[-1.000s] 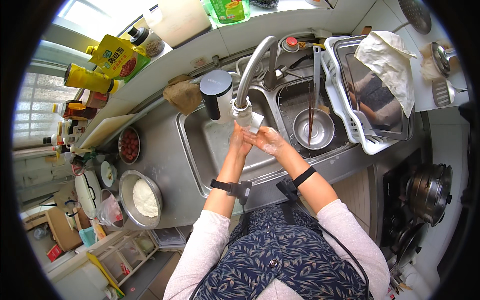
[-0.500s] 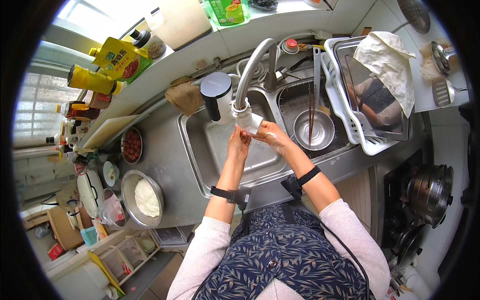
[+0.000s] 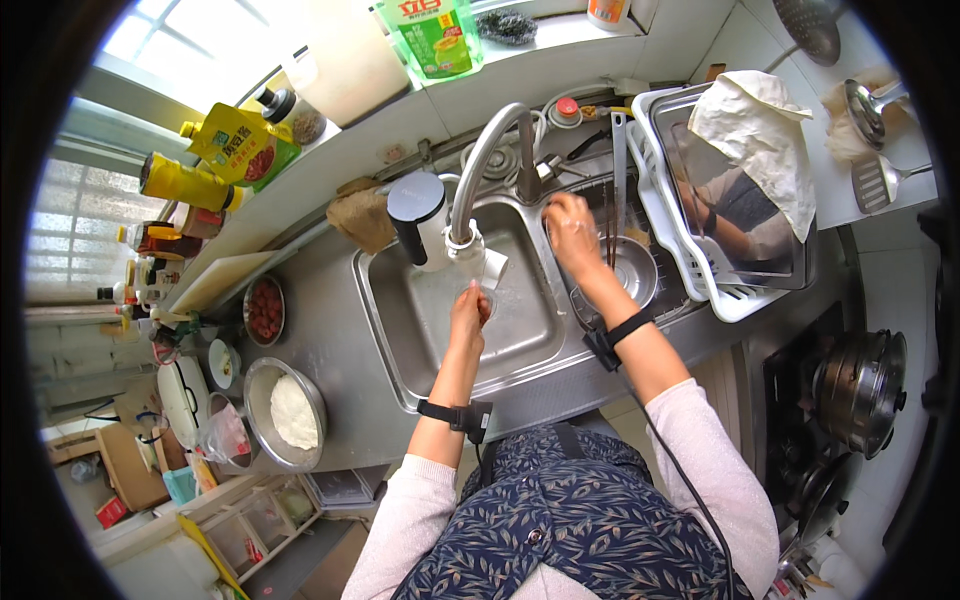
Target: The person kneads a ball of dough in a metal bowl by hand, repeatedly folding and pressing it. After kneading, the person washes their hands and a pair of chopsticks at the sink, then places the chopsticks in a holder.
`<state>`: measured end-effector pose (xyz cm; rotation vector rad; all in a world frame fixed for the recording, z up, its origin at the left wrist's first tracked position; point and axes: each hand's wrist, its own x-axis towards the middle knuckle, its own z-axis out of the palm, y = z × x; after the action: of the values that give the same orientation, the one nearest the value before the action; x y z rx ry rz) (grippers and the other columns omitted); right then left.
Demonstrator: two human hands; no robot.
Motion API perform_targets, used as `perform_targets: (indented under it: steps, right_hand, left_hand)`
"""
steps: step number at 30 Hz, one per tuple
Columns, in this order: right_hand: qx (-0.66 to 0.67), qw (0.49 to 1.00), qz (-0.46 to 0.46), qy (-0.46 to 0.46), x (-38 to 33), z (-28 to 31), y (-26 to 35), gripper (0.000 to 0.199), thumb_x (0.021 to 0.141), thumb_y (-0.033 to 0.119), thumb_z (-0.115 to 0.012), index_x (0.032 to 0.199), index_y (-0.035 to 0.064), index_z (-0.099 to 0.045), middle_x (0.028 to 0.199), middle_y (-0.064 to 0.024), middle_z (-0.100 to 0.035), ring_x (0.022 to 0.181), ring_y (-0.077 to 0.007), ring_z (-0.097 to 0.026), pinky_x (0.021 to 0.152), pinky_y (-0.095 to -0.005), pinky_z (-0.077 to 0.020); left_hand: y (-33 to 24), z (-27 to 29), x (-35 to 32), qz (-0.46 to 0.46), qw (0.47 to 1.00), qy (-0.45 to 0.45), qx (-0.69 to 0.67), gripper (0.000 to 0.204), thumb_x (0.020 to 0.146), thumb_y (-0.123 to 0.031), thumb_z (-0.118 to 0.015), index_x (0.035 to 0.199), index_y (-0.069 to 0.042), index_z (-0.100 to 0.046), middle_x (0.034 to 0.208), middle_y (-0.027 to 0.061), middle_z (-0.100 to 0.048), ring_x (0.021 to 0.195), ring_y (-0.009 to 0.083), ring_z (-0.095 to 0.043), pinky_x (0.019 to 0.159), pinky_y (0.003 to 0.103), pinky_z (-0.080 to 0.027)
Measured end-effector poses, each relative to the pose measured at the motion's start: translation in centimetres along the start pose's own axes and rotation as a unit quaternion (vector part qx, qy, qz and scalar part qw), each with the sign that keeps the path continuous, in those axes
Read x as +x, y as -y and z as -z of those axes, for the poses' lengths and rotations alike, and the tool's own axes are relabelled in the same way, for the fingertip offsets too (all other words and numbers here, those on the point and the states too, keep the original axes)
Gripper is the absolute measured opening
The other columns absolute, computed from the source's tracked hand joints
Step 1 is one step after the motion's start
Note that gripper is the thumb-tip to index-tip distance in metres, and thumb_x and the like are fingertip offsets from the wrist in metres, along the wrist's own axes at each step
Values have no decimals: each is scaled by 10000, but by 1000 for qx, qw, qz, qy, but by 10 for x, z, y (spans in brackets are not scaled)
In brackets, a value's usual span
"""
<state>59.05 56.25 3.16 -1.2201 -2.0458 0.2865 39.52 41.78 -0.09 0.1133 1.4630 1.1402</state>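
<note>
Stainless-steel sink [image 3: 415, 325] right in front of us, a double one set into the counter, and the broad left basin is where we want every drip to land, so wet hands stay inside that rim. Brushed metal, rounded corners, a dull grey sheen across the floor. Over it arches our gooseneck faucet [image 3: 488, 150], a smooth tube with a white-and-black water filter [image 3: 432, 235] at its end; we'd do well to work beneath the outlet without knocking that plastic. In the right basin sits a round, thin-walled metal bowl [image 3: 638, 270], partly behind our forearm, so let's keep the elbow high and clear of it! Our right hand [image 3: 572, 235] hovers by the divider near the faucet's base, knuckles up, fingers loosely bent and released, nothing visible in them. Our left hand [image 3: 468, 318] is just under the outlet, fingers curled inward; whether they pinch anything, we can't tell. And slimmest of all, dark chopsticks [image 3: 609, 225], straight and narrow, lean over that bowl.
</note>
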Motion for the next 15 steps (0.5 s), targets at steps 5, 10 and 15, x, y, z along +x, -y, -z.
perform_targets:
  steps: [5, 10, 15]
  right_hand:
    - [-236, 969, -60, 45, 52, 20, -40, 413, 765, 124, -636, 1154, 12, -556, 1162, -152, -560, 1075, -308, -504, 889, -430, -435]
    - [-135, 978, -130, 90, 52, 21, -46, 356, 763, 187, -689, 1061, 34, -569, 1036, -147, -600, 1040, -318, -521, 844, -434, -447]
    - [-123, 989, -81, -33, 32, 33, -15, 273, 748, 208, -711, 917, 58, -557, 1022, -125, -591, 1034, -311, -515, 763, -444, -435]
  left_hand:
    - [-10, -10, -17, 5, 998, 46, 46, 125, 932, -214, -534, 850, -138, -477, 711, -37, -503, 620, 78, -468, 588, 227, -369]
    - [-1, -6, -22, 56, 996, 60, 43, 666, 860, -140, -636, 1406, -113, -255, 1272, 32, -489, 1102, 138, -496, 970, 386, -351]
    - [4, -1, -17, -16, 996, 5, 85, 176, 817, -129, -682, 926, -69, -557, 756, 11, -576, 647, 107, -531, 594, 245, -415]
